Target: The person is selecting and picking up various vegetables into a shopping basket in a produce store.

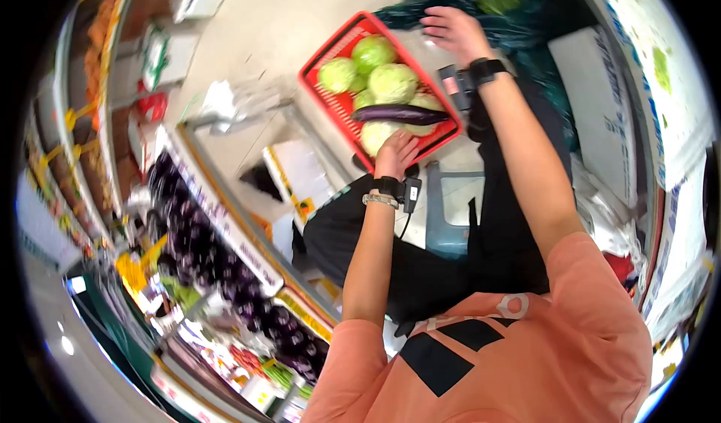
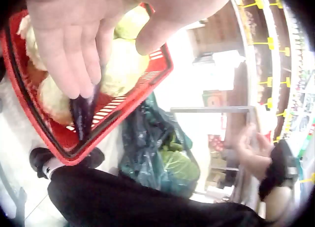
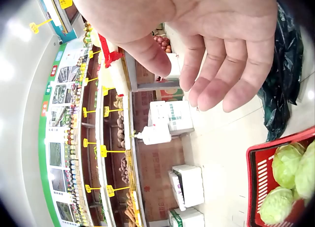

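Note:
A red plastic basket point(image 1: 324, 98) on the floor holds several round pale-green cabbages point(image 1: 393, 83). Across them lies a long, dark purple eggplant point(image 1: 394, 113), near the basket's close end. My left hand point(image 1: 396, 152) is over that end; in the left wrist view its extended fingers point(image 2: 74, 64) lie over the eggplant and partly hide it. Beyond the basket's right side, my right hand point(image 1: 454, 32) is held in the air, holding nothing. Its fingers point(image 3: 231, 64) are loosely bent and slightly spread in the right wrist view.
A dark green plastic bag point(image 2: 142, 133) with leaves point(image 2: 179, 165) lies to the basket's right. A blue-grey stool point(image 1: 447, 231) stands between my legs. Stacked eggplants point(image 1: 218, 235) fill a display at left, beside a metal frame point(image 1: 218, 164). White foam boxes point(image 3: 189, 185) sit below the shelves.

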`<action>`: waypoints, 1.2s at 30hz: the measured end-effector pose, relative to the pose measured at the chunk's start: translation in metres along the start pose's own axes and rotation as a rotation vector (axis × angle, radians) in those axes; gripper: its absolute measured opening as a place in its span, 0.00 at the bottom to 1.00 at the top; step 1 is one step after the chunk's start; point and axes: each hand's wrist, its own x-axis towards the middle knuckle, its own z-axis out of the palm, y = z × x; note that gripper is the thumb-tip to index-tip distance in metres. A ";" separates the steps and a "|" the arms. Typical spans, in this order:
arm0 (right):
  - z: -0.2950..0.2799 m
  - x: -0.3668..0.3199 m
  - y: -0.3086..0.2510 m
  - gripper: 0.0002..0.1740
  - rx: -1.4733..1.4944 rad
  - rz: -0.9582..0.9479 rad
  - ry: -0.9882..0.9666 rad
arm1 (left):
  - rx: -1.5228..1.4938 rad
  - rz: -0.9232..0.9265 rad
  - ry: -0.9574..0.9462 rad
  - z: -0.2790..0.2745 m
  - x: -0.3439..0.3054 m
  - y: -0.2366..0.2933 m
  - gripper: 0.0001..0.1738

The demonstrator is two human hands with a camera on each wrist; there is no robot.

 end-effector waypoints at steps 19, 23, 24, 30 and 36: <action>-0.087 0.103 0.020 0.23 -0.070 0.218 0.006 | 1.059 0.577 2.036 -0.246 -0.520 -0.077 0.33; -0.111 0.120 0.021 0.24 -0.068 0.206 0.013 | 0.961 0.322 1.797 -0.250 -0.515 -0.111 0.55; -0.113 0.121 0.020 0.24 -0.065 0.210 0.020 | 1.022 0.271 1.851 -0.238 -0.507 -0.109 0.58; -0.124 0.125 0.024 0.21 -0.067 0.187 0.013 | 1.053 0.141 1.985 -0.241 -0.482 -0.100 0.57; -0.122 0.116 0.015 0.20 -0.019 0.196 0.041 | 0.994 0.243 1.957 -0.234 -0.484 -0.080 0.49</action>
